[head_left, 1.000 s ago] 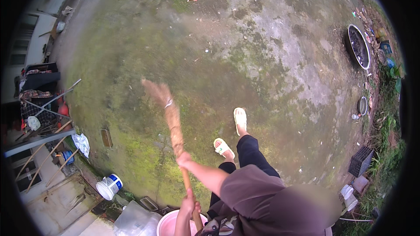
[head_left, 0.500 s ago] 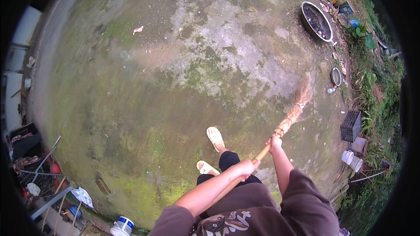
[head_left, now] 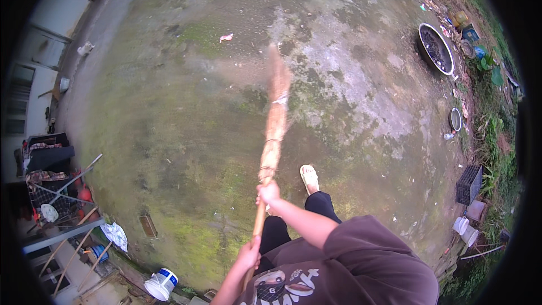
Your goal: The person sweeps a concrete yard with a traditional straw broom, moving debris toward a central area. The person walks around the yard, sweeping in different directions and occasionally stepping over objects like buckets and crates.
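Note:
A straw broom [head_left: 275,121] with a wooden handle stretches away from me over the mossy concrete, its bristle tip blurred by motion. My right hand [head_left: 268,194] is wrapped round the handle just below the bound bristles. Lower down, close to my body, my left hand [head_left: 247,255] grips the same handle. Beyond the bristle tip, up and to the left, lies a small pinkish scrap of litter [head_left: 226,38]. Whether the bristles touch the ground cannot be made out. My right foot, in a pale slipper [head_left: 309,178], stands right of the handle.
Along the right edge are a wide basin of dark debris [head_left: 436,49], a smaller basin [head_left: 455,119], a black crate [head_left: 469,184] and white buckets [head_left: 461,225] beside weeds. At left, a white bucket [head_left: 161,284], a brick-like block [head_left: 148,226] and piled clutter [head_left: 49,161] line a building.
The broom has swung from the right across to the left, and both hands have moved left with it, still on the handle. The whole view has shifted too.

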### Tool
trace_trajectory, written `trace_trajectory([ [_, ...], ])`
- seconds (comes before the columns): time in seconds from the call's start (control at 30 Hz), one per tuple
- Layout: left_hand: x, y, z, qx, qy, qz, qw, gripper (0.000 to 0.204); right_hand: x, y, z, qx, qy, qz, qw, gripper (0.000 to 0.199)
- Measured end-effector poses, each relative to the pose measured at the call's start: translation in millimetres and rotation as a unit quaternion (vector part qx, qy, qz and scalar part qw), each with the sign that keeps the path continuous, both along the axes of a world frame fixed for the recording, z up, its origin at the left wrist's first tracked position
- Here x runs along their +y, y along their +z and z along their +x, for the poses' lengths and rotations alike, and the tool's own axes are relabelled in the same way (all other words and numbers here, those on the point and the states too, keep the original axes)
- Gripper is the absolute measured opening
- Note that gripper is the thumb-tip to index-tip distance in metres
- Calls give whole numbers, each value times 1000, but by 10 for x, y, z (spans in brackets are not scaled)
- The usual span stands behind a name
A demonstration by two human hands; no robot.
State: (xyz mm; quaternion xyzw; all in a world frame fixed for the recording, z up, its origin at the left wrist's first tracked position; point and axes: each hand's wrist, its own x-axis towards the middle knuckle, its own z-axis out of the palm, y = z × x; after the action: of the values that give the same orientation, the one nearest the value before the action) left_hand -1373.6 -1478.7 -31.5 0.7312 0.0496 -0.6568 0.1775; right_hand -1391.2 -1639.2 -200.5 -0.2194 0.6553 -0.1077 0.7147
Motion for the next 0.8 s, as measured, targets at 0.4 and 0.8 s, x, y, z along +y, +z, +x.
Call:
trace_trajectory([
  [0.4, 589, 156, 790, 94, 383, 92, 914, 58, 1282, -153, 1767, -25, 577, -117, 808, 25],
  [0.8, -3269, -1107, -627, 136, -298, 17, 945, 62, -2498, -1388, -1906, 196, -209, 60, 956, 21],
])
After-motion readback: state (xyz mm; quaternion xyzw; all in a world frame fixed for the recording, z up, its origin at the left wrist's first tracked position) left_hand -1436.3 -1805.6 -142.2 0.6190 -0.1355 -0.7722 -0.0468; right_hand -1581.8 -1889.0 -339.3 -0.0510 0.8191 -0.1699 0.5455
